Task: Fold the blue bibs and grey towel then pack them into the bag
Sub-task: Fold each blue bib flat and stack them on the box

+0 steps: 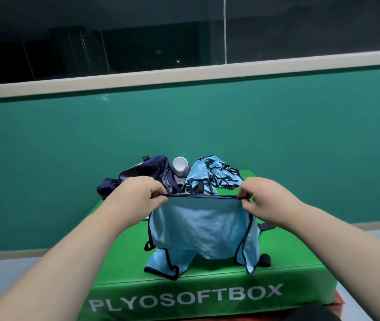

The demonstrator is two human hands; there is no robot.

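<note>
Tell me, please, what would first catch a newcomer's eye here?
A light-blue mesh bib with black trim hangs centre frame, its top edge pinched by the left hand and right hand. Below is a bright green padded box; behind, crumpled blue bibs and a navy fabric bag.

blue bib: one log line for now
left hand, right hand: pinch blue bib top edge | lower end on green box | bag: behind

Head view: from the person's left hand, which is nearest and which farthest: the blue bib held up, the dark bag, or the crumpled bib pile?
1. The held bib: the left hand pinches its top edge, front centre.
2. The dark bag: just behind that hand, back left.
3. The crumpled bib pile: back right, beyond the bag.
</note>
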